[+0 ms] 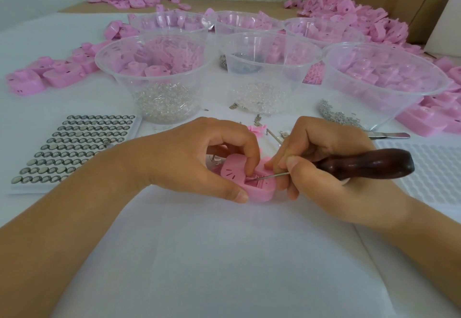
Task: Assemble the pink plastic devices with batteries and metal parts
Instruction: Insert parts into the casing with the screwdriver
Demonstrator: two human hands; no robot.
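My left hand (197, 160) grips the rounded pink plastic device (259, 193). My right hand (321, 170) pinches the dark wooden-handled awl (369, 165). Needle tip lost in the cavity.

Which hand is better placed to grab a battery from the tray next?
Probably the left hand: the battery tray lies on its side, while the right hand grips the wooden-handled pick. It must first release the pink device.

- Pink device (252, 189): open shell lying flat, near centre, its whiskered cover seemingly tilted up on the left.
- Button batteries (74, 148): silver rows, left.
- Metal parts (336, 116): loose pile, right.
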